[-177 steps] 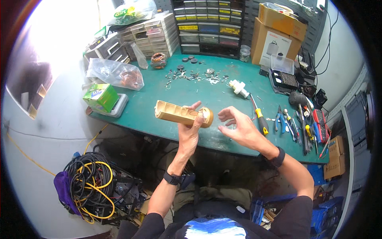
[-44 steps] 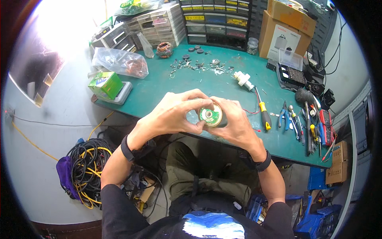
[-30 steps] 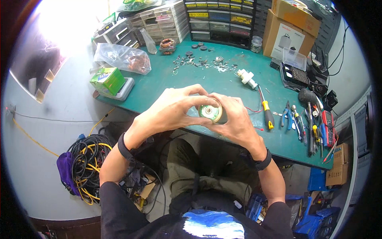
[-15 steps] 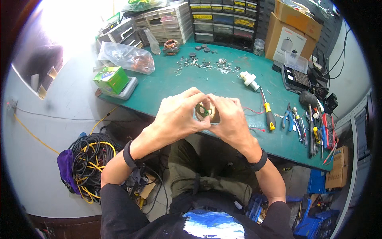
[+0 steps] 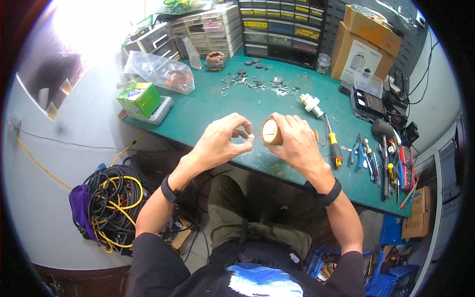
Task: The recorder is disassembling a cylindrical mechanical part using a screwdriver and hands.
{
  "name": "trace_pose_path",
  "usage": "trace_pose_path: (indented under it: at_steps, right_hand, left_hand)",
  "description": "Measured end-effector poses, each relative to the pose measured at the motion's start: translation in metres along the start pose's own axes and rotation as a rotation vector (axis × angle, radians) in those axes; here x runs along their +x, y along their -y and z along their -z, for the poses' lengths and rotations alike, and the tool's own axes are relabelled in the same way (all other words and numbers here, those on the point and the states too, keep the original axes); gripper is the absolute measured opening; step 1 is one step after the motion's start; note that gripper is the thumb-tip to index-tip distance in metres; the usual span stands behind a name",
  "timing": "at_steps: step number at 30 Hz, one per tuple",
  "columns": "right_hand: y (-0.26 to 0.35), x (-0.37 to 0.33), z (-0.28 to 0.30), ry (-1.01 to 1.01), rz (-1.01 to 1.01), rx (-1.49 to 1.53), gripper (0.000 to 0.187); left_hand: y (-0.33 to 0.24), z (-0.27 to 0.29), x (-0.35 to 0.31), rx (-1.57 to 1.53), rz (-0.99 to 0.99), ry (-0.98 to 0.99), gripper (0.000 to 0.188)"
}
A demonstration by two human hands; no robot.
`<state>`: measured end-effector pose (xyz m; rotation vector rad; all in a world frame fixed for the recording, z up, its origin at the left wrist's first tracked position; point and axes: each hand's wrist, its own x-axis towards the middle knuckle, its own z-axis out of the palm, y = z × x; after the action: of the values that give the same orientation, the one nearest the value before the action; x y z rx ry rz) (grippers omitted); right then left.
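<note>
Cardboard-coloured spool (image 5: 271, 131), a short tan cylinder with a pale round end face, sits in the air above the near part of the green workbench (image 5: 208, 106), between the person's two hands. Its long axis runs roughly level and slants from the right hand toward the left hand and the viewer, so the pale flat end faces left and a little downward. A thin red wire (image 5: 258, 135) stretches from that end across the small gap to the left hand.

Furthest left on the bench lie a green box (image 5: 140, 98) on a pale tray and a clear plastic bag (image 5: 157, 73). The left hand (image 5: 220, 141) hovers just beside the spool, thumb and forefinger pressed together, pinching a small white piece at the wire's end, the other fingers curled loosely. The right hand (image 5: 296, 143) wraps the spool from above and behind, fingers closed over its barrel, so most of its body is hidden. Just right of that hand lies a screwdriver (image 5: 332, 142) with a yellow and red handle, then a row of pliers and cutters (image 5: 376, 158) near the bench's right end.
</note>
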<state>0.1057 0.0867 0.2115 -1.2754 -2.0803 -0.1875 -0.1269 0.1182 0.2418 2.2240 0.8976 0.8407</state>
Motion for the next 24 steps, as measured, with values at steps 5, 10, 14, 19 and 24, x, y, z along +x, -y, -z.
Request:
trace_pose_path:
  at_steps: [5,10,14,19,24]
  right_hand:
    - [-0.003,-0.001,-0.005,0.056,0.049,-0.051,0.063]
    - [-0.011,-0.006,-0.017,0.152,0.065,-0.089,0.063]
    - [-0.001,-0.004,-0.018,0.195,0.075,0.172,0.057]
    - [-0.002,0.002,-0.030,0.189,0.109,0.459,0.029]
    - [-0.006,0.004,-0.041,0.159,0.021,0.567,0.015]
  left_hand:
    - [0.018,-0.005,-0.002,-0.231,0.145,0.043,0.021]
    - [0.031,-0.018,-0.005,-0.233,0.057,0.039,0.021]
    - [0.044,-0.018,-0.008,-0.292,0.078,0.047,0.022]
    - [0.052,-0.013,-0.009,-0.452,0.212,0.114,0.023]
    - [0.068,-0.020,-0.006,-0.586,0.256,0.125,0.028]
